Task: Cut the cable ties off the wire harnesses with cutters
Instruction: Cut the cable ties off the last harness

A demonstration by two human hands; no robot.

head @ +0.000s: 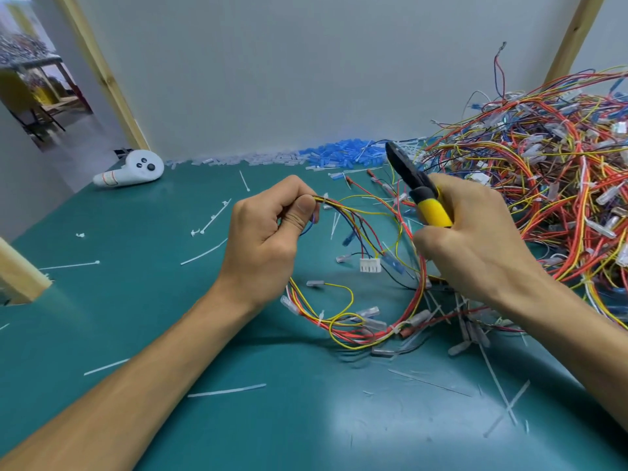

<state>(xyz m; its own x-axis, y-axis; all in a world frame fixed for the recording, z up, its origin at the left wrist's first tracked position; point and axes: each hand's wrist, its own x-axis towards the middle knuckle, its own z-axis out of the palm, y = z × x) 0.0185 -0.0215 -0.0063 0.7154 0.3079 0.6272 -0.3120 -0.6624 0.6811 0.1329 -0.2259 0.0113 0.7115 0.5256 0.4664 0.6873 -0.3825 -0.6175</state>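
Pinches the wire harness with the left hand, thumb pressed over curled fingers, just short of a white cable tie sitting right past the thumb tip. Grips the cutters in the right hand, fist wrapped round the yellow handle, nose pointing up and away from both hands, apart from the tie; cannot tell whether open or closed at the jaws. Leaves the rest of the harness hanging in a loop below and between the hands, down onto the green table, with at least two more ties near the bottom of the loop, nearer the body than either hand. Risks, most likely, nicking wire insulation by bringing the blades in too deep around so snug a tie. Risks catching the left thumb too, given such a close pinch beside the cut point. Could also drag the loop into the pile of harnesses behind the right hand and snag there. Could miss the lower ties, half hidden among connectors and easily confused with the loose cut ties scattered around both arms.
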